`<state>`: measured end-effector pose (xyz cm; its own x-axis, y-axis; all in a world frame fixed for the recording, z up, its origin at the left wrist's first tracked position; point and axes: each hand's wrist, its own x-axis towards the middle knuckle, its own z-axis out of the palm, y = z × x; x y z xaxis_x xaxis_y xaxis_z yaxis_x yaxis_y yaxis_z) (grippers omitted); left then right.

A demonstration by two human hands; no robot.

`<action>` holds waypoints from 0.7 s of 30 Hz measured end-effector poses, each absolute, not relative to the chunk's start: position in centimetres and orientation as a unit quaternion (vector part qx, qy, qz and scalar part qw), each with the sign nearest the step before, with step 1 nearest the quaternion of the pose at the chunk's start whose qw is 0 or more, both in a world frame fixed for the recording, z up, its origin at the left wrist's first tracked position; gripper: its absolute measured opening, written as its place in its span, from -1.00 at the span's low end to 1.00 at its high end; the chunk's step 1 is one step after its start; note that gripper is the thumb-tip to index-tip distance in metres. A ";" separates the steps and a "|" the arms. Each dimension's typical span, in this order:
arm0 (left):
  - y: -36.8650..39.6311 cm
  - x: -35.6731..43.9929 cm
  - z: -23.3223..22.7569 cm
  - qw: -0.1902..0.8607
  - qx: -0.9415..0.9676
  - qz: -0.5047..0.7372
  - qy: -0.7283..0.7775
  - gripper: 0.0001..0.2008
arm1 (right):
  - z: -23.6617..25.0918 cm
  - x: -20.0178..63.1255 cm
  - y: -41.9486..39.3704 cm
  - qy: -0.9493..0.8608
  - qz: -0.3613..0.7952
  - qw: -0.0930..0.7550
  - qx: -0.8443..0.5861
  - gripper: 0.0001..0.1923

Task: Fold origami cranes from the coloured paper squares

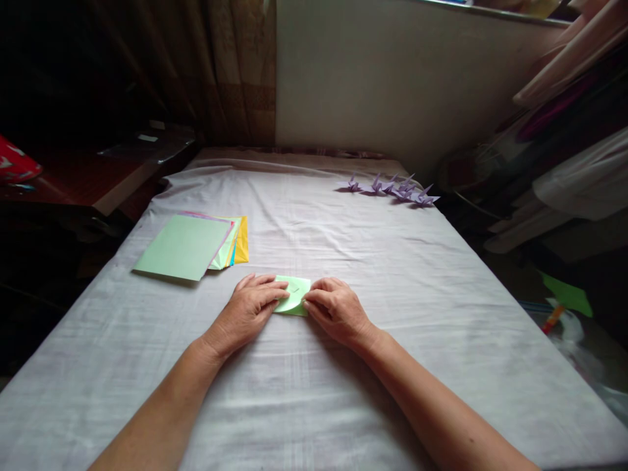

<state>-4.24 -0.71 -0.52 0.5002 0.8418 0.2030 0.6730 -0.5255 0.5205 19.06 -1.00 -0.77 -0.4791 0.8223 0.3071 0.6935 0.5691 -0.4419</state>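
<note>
A small folded piece of light green paper [293,294] lies on the white cloth [314,366] in front of me. My left hand [245,313] rests flat on its left side, fingers pressing the paper down. My right hand [335,309] pinches and presses its right edge with thumb and fingertips. Both hands touch the paper; part of it is hidden under the fingers.
A stack of coloured paper sheets [193,246], green on top with yellow beneath, lies to the left. Several purple paper cranes [392,188] stand in a row at the far right of the cloth. A dark wooden table [83,180] is at left, clutter at right.
</note>
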 end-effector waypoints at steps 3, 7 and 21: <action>-0.6 -4.4 -0.5 0.208 0.843 0.211 0.448 -0.73 | -0.7 18.7 -0.5 -0.835 0.139 0.254 -0.467 -0.86; -0.5 -4.6 -0.4 0.223 0.839 0.214 0.448 -0.77 | -0.7 18.0 -0.5 -0.813 0.136 0.263 -0.502 -0.86; -0.7 -3.8 -0.3 0.191 0.822 0.258 0.471 -0.88 | -0.8 17.3 -0.8 -0.797 0.099 0.244 -0.544 -0.80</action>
